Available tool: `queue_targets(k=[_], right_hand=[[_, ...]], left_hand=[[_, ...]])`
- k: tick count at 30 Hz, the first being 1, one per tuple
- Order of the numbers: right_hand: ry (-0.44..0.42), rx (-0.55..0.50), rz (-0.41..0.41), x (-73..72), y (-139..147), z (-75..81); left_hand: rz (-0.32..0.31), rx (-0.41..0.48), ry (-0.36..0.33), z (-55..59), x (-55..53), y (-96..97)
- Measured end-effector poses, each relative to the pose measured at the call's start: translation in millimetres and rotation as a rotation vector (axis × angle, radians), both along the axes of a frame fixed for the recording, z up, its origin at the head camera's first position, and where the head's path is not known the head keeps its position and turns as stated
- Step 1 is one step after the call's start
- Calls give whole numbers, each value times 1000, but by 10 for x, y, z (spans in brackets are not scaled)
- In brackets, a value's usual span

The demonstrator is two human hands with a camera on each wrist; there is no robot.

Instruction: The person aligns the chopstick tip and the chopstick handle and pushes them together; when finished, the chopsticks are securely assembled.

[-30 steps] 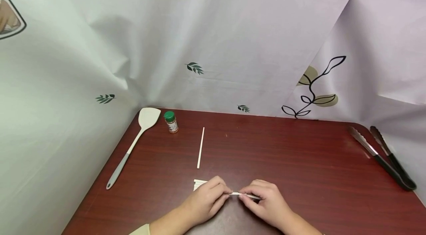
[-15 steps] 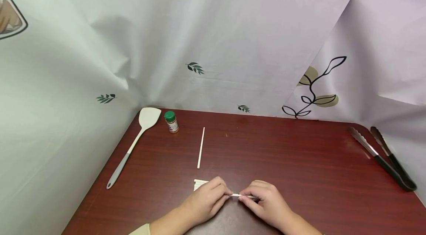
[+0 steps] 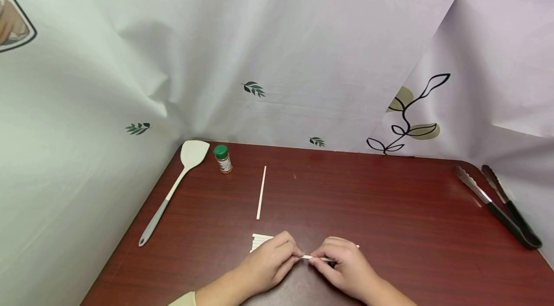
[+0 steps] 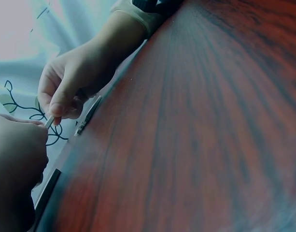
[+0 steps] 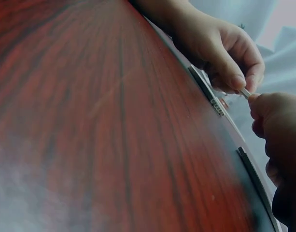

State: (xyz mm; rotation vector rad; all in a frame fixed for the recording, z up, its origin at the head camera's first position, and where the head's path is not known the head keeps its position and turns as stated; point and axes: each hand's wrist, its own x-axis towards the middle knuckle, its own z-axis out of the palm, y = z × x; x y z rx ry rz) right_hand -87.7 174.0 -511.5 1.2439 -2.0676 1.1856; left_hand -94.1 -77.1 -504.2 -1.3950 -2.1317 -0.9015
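- Stick (image 3: 306,257) in the grip: thin, straight, plain white in the head view and greyer in the wrist views; it runs crosswise between the two hands, and only a short bare stretch shows in the gap between the fingertips.
- Beyond that stretch the fingers cover it on both sides, though a little more of it shows within the right hand's curl; its full length cannot be told.
- Left hand (image 3: 272,261) clamps the stick between thumb and fingertips, knuckles up; the right wrist view shows the thumb pressed along it.
- Right hand (image 3: 344,267) pinches the same stick from the other side, thumb nearest the body, the two sets of fingertips near each other but apart.
- Just behind the left hand and partly hidden by it, a row of white sticks (image 3: 261,242) lies side by side, ends slightly uneven.
- Just past the right hand's knuckles, a small pale tip (image 3: 358,246) peeks out.
- Farther ahead of the grip and a little left, a lone white stick (image 3: 261,193) lies lengthwise on the dark red table (image 3: 368,190).
- Well left and ahead of the grip are a white spatula (image 3: 175,185) with grey handle and a green-capped jar (image 3: 223,159); well to the right, black-handled tongs (image 3: 501,217) lie spread.
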Motion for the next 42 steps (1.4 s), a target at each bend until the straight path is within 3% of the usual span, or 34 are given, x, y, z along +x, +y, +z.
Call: queue_targets(k=[12,17,19,23,26,31,36,42], right_hand=[[18,-45,-7,16,-25,68],[26,-127,-92,-31,19,150],[-59,-185,-127,-41,48,169],[-347,-324,-153,-20,92,194],[-550,-455,-134,-17,101,228],[-778,-608,-163,-76,95,281],[-889,-610,-224,-147,90,311],[-916,-570,-261,-222,47,366]], left_hand=[[14,35,13,14,14,16],[56,95,6,20,-9,19],[74,126,-1,22,-18,7],[69,148,-3,28,-31,-6],[33,130,-3,32,-33,4],[-77,74,21,28,-43,23],[-187,2,87,10,-47,21],[-162,-10,140,7,-54,12]])
